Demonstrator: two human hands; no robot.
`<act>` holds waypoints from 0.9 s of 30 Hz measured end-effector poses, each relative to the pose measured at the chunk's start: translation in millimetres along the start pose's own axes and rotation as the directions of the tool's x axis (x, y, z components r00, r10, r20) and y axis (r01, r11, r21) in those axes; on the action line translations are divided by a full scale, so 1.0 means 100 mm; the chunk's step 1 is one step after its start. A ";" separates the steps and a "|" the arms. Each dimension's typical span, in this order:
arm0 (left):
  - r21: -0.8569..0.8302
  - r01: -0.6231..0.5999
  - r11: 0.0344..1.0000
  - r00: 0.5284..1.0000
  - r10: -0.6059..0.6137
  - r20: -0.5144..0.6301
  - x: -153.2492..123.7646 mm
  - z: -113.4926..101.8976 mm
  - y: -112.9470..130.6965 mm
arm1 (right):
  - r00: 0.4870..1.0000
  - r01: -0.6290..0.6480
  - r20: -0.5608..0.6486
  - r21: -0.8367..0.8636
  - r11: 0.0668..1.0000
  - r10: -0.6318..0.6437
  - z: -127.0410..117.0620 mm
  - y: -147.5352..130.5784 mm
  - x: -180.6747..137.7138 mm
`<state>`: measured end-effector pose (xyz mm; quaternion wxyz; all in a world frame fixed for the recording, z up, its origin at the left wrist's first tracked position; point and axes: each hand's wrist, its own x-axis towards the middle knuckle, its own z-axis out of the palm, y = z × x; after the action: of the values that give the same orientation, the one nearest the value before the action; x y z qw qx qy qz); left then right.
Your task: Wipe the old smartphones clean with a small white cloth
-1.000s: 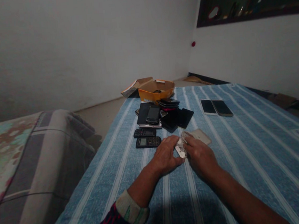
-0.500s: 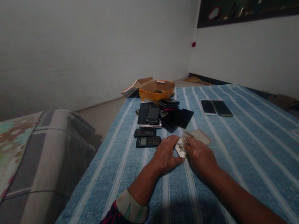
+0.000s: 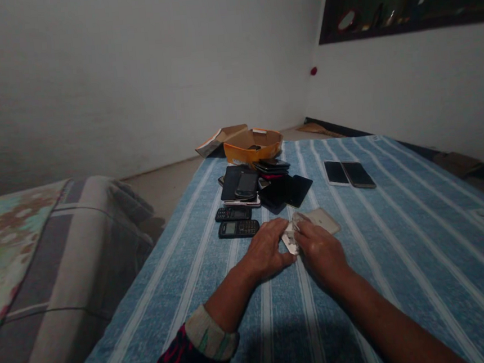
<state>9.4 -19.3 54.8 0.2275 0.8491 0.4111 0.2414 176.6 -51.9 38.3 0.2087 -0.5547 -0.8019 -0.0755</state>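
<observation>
Item: small pale cloth [image 3: 291,240], bunched, pinched between the fingers of my left hand [image 3: 266,253] and right hand [image 3: 322,252], resting on the striped bed [image 3: 399,235] near its middle. Pale phone [image 3: 324,219] just beyond, touching. Two keypad phones [image 3: 237,221] toward left edge.
</observation>
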 end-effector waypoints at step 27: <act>-0.030 0.001 1.000 1.000 -0.001 0.017 0.02 -0.05 0.04 | 0.722 -0.211 0.326 0.944 -0.254 0.611 -0.13 0.42 0.14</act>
<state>9.7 -18.7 61.2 0.2437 0.8474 0.4059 0.2402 214.0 -29.1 51.4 0.6578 -0.4475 -0.3095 0.5208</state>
